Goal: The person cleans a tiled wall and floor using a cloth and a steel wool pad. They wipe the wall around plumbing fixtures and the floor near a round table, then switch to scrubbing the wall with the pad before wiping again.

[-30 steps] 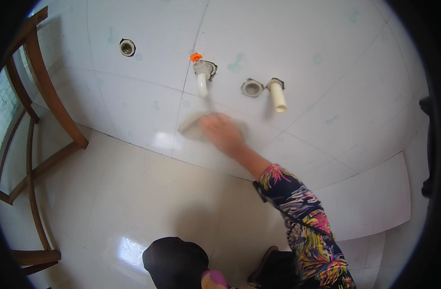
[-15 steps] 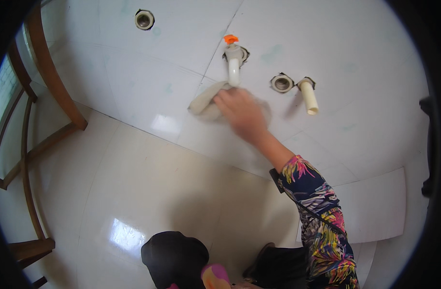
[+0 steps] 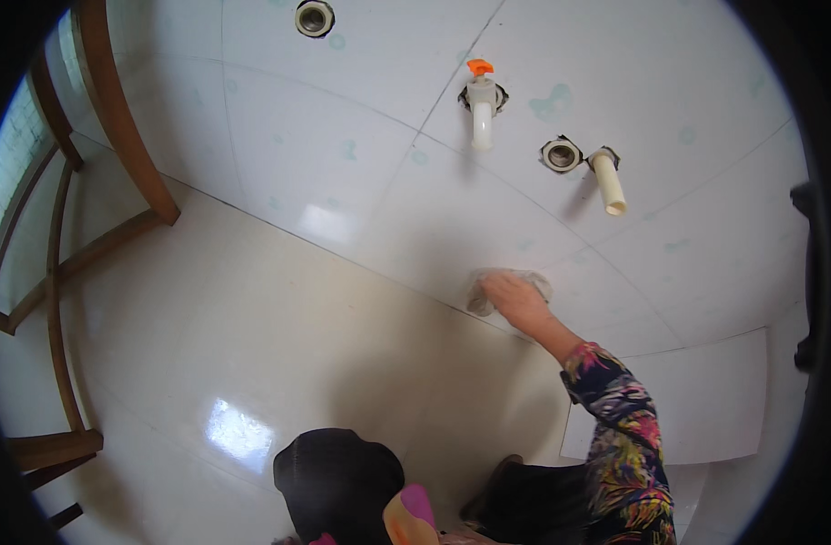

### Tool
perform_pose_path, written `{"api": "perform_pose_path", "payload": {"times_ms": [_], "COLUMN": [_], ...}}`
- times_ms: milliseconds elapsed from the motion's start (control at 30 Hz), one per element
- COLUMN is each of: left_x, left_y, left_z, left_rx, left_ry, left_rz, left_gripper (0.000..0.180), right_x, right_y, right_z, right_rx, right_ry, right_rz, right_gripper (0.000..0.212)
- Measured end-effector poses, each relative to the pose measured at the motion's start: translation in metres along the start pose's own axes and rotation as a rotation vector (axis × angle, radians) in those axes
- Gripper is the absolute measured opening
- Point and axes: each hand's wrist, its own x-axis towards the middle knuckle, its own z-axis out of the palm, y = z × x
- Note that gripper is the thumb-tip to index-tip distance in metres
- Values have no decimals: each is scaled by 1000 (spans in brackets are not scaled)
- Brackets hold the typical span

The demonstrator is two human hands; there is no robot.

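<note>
My right hand (image 3: 517, 300) presses a pale, crumpled cloth (image 3: 477, 302) against the white tiled wall (image 3: 379, 173), low down near the line where it meets the floor. Its fingers are bent over the cloth, and its arm wears a colourful patterned sleeve (image 3: 629, 427). Above the hand, a white plastic tap (image 3: 482, 118) with an orange handle sticks out of the wall. Right of the tap are a round pipe opening (image 3: 562, 155) and a cream pipe stub (image 3: 609, 186). I cannot make out my left hand in the picture.
Another round pipe fitting (image 3: 315, 18) sits higher on the wall. A brown wooden frame (image 3: 116, 127) stands at the left. Glossy cream floor tiles (image 3: 279, 345) reach to the wall. A pale flat panel (image 3: 688, 400) lies at the right. My dark-clothed legs (image 3: 338, 481) show below.
My right hand and the cloth have moved down the wall and to the right, from just under the tap to near the floor line. The view has shifted slightly.
</note>
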Motion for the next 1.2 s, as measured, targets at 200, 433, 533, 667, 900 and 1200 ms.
{"api": "perform_pose_path", "payload": {"times_ms": [200, 433, 533, 667, 900, 1200], "left_x": [14, 32, 41, 57, 61, 62], "left_y": [-8, -14, -22, -29, -20, -3], "left_z": [-4, -7, -11, -11, -1, 2], "left_rx": [-75, -108, -41, 146, 13, 99], "left_ry": [2, 66, 86, 140, 72, 141], "left_rz": [-10, -69, -14, 139, 167, 46], "left_gripper": [25, 22, 21, 20, 17, 28], "right_x": [77, 249, 273, 267, 113, 141], "right_y": [18, -30, -47, -63, -50, -46], "right_z": [-83, -97, -65, 11, 108, 29], "right_rx": [76, 105, 62, 52, -328, -383], "right_ry": [492, 719, 591, 568, -85, -30], "right_rz": [83, -134, -137, -152, -288, -262], "right_gripper": [44, 39, 34, 24, 27, 33]}}
